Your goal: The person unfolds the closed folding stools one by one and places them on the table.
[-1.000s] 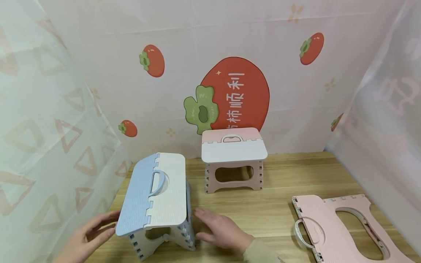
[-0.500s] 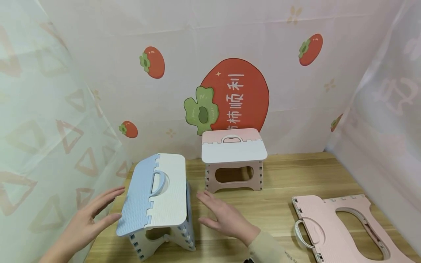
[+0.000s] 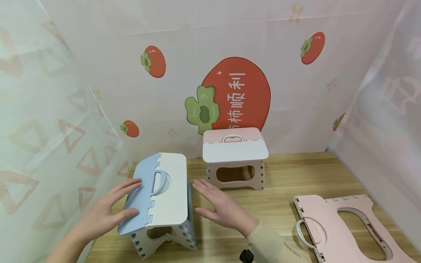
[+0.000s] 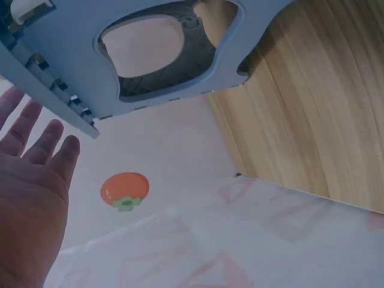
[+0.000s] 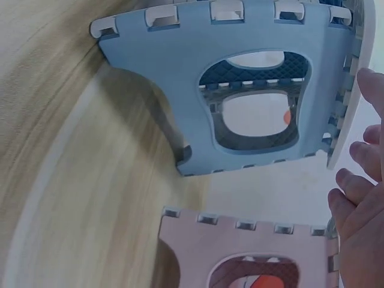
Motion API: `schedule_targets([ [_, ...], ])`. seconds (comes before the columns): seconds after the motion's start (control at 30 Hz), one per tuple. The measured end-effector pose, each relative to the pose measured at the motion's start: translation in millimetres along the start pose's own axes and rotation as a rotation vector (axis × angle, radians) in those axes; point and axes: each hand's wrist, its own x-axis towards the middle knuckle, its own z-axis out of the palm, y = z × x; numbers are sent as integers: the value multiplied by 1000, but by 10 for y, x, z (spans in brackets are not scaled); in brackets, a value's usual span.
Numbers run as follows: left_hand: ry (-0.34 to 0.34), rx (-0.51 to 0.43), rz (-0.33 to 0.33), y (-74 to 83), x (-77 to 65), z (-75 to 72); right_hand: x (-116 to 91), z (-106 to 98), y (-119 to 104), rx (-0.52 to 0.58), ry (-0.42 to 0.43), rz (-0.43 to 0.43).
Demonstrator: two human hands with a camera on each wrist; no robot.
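A folding step stool [image 3: 171, 204] with a half blue, half white top stands unfolded at the left, its blue carry handle [image 3: 160, 182] in the middle of the top. My left hand [image 3: 106, 210] reaches over the blue half, fingers spread and thumb apart, overlapping that half in the head view. In the left wrist view, its fingers lie near the stool's blue leg panel [image 4: 78, 66]. My right hand [image 3: 227, 210] is beside the white half with extended fingers. In the right wrist view, its fingertips are right at the top's white edge [image 5: 362, 54].
Behind, against the persimmon-printed backdrop [image 3: 177, 87], stands a pink-and-white folding stool [image 3: 235, 151]. A pink stool folded flat [image 3: 332, 219] lies at the right on the wood-grain table [image 3: 279, 204]. Printed cloth walls [image 3: 42, 146] enclose both sides.
My left hand has left the blue edge, risen and come rightward over the blue half. My right hand has moved up beside the white half. The stools stay put.
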Motion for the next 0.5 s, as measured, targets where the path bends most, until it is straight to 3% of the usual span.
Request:
schedule_targets([
  [0.23, -9, -34, 40, -7, 45, 58, 103, -34, -60, 2, -32, -12],
  [0.5, -16, -16, 24, 6, 46, 57, 207, -47, -154, 30, -62, -47],
])
